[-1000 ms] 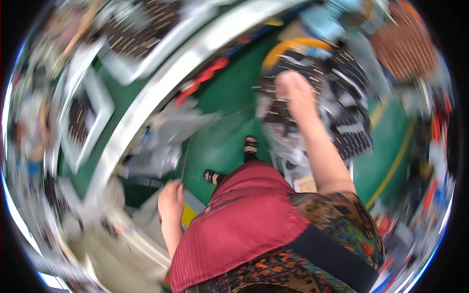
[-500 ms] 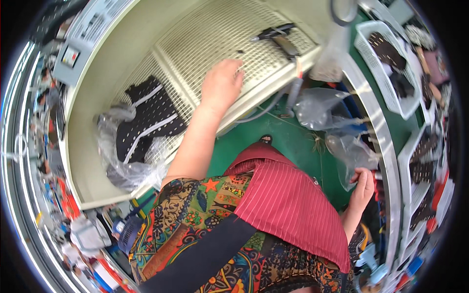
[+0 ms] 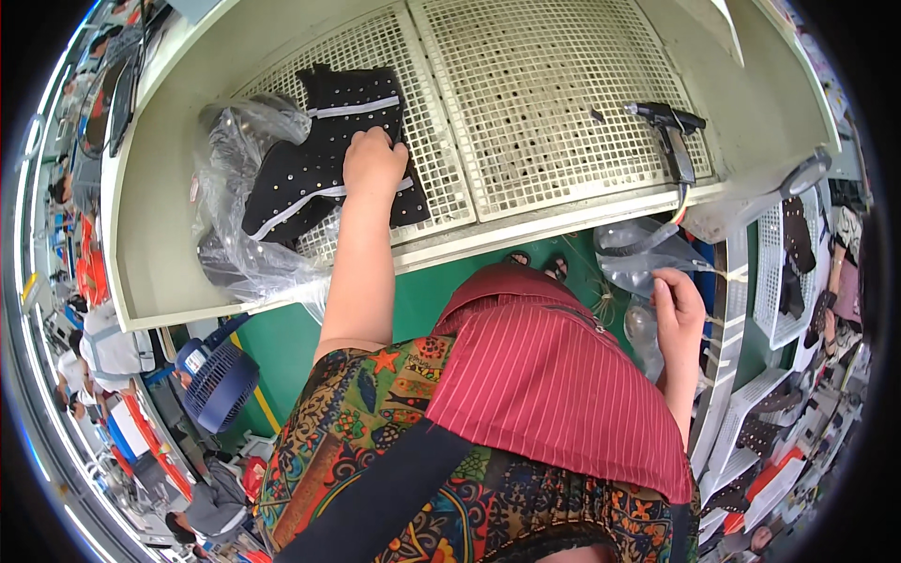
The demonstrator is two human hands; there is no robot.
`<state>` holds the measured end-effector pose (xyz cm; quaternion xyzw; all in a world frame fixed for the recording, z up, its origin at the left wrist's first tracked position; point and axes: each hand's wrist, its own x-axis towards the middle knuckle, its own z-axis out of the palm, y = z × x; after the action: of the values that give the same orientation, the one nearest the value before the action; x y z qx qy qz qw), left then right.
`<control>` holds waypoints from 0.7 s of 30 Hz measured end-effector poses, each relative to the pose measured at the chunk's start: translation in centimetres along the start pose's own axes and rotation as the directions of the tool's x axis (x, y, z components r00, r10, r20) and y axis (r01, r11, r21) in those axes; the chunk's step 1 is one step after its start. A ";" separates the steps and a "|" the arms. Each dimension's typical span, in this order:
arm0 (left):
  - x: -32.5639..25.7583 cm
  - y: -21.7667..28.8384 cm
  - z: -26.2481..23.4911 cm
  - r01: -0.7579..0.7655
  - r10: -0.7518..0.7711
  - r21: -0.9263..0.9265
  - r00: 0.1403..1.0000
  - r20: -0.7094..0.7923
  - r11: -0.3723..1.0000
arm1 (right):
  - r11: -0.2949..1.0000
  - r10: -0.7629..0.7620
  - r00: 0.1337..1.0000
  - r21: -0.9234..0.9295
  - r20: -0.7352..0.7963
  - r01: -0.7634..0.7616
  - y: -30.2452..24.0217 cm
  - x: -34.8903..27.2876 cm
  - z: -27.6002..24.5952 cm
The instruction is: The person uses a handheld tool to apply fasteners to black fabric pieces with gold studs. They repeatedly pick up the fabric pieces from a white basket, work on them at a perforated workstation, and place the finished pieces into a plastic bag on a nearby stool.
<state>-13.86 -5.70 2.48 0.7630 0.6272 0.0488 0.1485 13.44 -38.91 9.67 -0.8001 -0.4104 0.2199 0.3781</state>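
My left hand (image 3: 374,165) lies over black studded shoe-upper pieces (image 3: 310,155), fingers curled down onto their right side. They are boot-shaped with pale strips and lie on the left part of the perforated tray. My fingertips are partly hidden against the dark material. Crumpled clear plastic bags (image 3: 228,178) sit beside and under the pieces. My right hand (image 3: 679,305) hovers past the tray's front edge, near hanging clear bags (image 3: 631,246). Its fingers are loosely bent, thumb apart, with nothing visible in them.
A black pistol-shaped air gun (image 3: 674,131) with a cable rests at the right of the cream tray (image 3: 554,211). White baskets (image 3: 784,272) holding dark studded pieces stand at the far right. A blue fan (image 3: 221,385) is at the lower left, with people beyond.
My left hand has moved from the bare middle of the tray onto the black pieces. My view has turned, so the tray sits more level. My right hand appears higher.
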 end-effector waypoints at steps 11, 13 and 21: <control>-1.8 3.3 -4.2 -0.080 -0.019 -0.705 0.991 -0.131 0.705 | 0.937 -0.307 0.841 0.298 0.446 0.183 -5.3 10.5 7.5; -0.9 5.7 -3.3 -0.142 0.005 -0.609 0.975 -0.221 0.780 | 0.933 -0.307 0.795 0.331 0.523 0.143 -6.0 12.5 10.4; 1.7 16.1 4.8 -0.200 0.149 -0.398 0.976 -0.156 0.895 | 0.850 -0.181 0.659 0.454 0.730 -0.268 -2.1 15.8 11.8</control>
<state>2.95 -7.54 2.32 0.7633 0.5396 0.2394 0.2624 13.50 -20.10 3.39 -0.5118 -0.4324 0.6422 0.3723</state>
